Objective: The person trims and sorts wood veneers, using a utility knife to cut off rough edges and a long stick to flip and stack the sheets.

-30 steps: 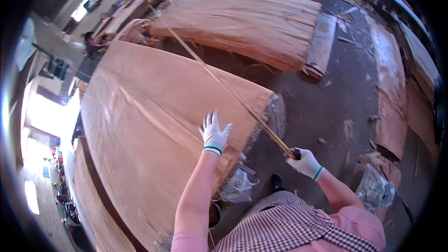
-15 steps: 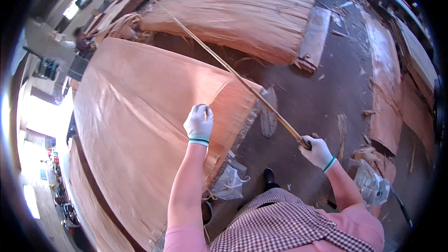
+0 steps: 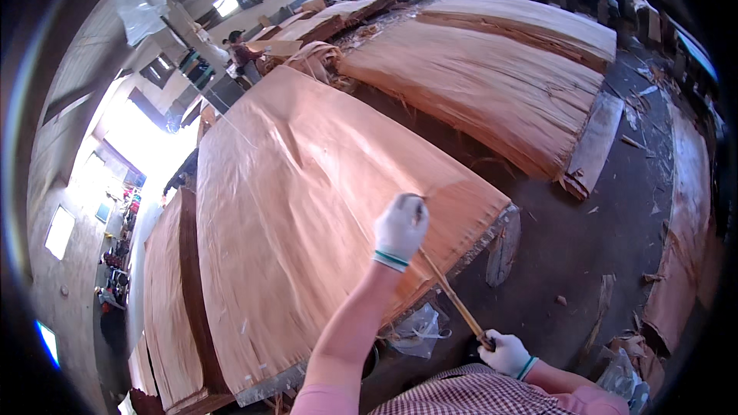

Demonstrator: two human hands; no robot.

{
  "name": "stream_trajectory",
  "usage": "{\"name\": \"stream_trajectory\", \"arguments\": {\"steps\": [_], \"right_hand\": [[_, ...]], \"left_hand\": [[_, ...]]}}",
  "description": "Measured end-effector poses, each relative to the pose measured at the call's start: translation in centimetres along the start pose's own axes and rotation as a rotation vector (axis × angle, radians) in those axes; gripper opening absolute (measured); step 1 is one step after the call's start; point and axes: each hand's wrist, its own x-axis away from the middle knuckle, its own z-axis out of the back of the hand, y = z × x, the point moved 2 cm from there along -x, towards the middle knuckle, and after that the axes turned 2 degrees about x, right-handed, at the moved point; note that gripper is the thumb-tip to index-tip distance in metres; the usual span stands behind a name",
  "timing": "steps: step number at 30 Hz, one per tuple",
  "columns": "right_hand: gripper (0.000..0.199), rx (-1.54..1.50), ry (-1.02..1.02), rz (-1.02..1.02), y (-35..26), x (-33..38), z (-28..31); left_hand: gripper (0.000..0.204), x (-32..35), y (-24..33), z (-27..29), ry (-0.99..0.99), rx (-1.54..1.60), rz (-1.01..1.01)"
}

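My left hand, in a white glove with a green cuff, is closed around a thin wooden stick above the near edge of a big stack of reddish veneer sheets. My right hand, also gloved, grips the lower end of the same stick close to my body. The stick runs slanting between the two hands. Its far end is hidden behind my left hand.
More veneer stacks lie across the dark floor beyond. A plank leans at one stack's edge. A clear plastic bag lies below the near stack. Another person stands far off at the back left.
The long stick, earlier reaching far out over the stacks, has been drawn back toward me. My left hand, open a second ago, now grips it; my right hand has moved lower.
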Motion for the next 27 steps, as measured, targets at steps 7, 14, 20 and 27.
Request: {"name": "stream_trajectory", "arguments": {"steps": [7, 14, 20, 27], "right_hand": [[0.022, 0.07, -0.088, 0.123, -6.1, -0.6, -8.1], [0.017, -0.065, -0.05, 0.201, -13.2, -3.4, -19.4], [0.025, -0.286, -0.293, 0.096, -23.7, 6.3, -33.4], [0.027, -0.334, -0.577, 0.111, -32.6, 13.9, -49.7]], "left_hand": [[0.022, 7.9, 1.8, 2.6, -0.163, 0.094, -0.068], [0.096, 22.6, -6.7, 14.1, -0.035, -0.197, 0.618], [0.06, 35.3, -13.1, 27.1, 0.152, 1.139, 1.292], [0.009, 46.5, -18.9, 44.5, 0.568, 1.007, 1.132]]}}
